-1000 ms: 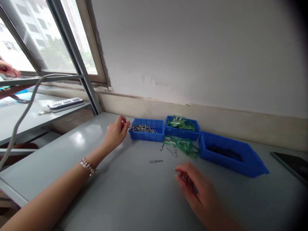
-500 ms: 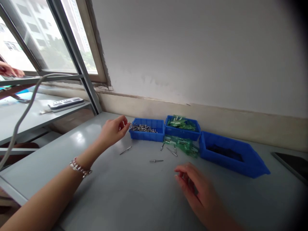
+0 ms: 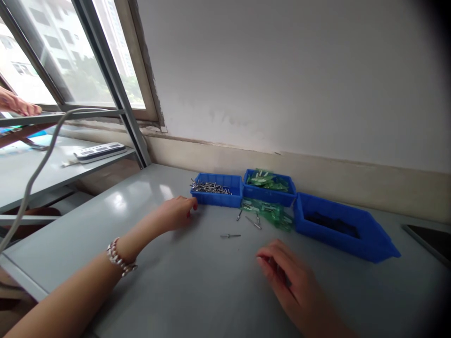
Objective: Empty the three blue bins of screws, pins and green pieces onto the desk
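Note:
My left hand [image 3: 181, 213], with a bracelet at the wrist, is closed low over the grey table [image 3: 197, 291], just in front of the left blue bin [image 3: 220, 200] of metal rivets [image 3: 211, 188]. Its fingertips point down, and what they hold is hidden. Over the table at the lower right is my right hand [image 3: 287, 277], its fingers curled and pressed together; anything between them cannot be made out. One loose rivet [image 3: 230, 235] lies between the hands. More loose rivets [image 3: 254, 223] lie beside green plastic bags [image 3: 269, 212] holding metal parts.
Green bags fill a middle blue bin [image 3: 269, 192]. The right blue bin [image 3: 341, 244] holds something dark. A dark flat device [image 3: 428, 239] lies at the far right. On the left are a power strip [image 3: 100, 151], a cable [image 3: 44, 162] and another person's hand [image 3: 21, 104].
My left hand has moved down and right, from the left bin's edge to the tabletop. It now covers the spot where a loose rivet lay. My right hand's fingers have closed slightly.

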### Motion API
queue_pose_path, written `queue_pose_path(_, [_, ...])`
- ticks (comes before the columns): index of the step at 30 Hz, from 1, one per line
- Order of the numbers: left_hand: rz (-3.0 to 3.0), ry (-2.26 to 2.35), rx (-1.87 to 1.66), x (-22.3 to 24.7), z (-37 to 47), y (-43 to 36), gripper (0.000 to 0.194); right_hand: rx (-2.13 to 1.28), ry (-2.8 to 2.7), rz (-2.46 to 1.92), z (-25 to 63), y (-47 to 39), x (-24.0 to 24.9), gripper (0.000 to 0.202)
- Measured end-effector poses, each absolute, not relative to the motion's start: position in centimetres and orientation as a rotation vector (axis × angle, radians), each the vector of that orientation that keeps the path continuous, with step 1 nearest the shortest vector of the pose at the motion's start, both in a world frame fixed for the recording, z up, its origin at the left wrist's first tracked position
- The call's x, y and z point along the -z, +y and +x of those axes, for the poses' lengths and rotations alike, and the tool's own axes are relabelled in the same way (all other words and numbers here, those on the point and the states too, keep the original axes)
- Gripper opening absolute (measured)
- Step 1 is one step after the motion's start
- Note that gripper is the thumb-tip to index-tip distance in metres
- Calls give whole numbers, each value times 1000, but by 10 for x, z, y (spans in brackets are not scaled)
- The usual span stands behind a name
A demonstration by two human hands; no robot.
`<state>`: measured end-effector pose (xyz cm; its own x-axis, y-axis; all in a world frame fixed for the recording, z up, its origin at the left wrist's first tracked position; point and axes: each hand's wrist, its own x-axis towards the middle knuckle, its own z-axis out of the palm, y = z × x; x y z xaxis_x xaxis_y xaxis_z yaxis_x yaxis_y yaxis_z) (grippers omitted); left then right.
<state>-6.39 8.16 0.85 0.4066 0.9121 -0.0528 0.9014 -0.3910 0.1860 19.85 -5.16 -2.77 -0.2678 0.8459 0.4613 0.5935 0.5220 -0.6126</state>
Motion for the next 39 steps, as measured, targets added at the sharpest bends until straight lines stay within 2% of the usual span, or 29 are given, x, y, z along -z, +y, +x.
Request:
queue_pose_path(8, [2399, 1336, -334, -30, -55, 75, 24, -413, -1979, -1163, 199, -52, 27, 14])
queue_pose_path(15, [1989, 860, -587, -38, -48, 67, 24, -418, -1983, -1166, 199, -51, 27, 15])
queue_pose_path(39, [1656, 816, -727, -35, -40, 66, 32, -443, -1986, -1151, 199, -51, 27, 15])
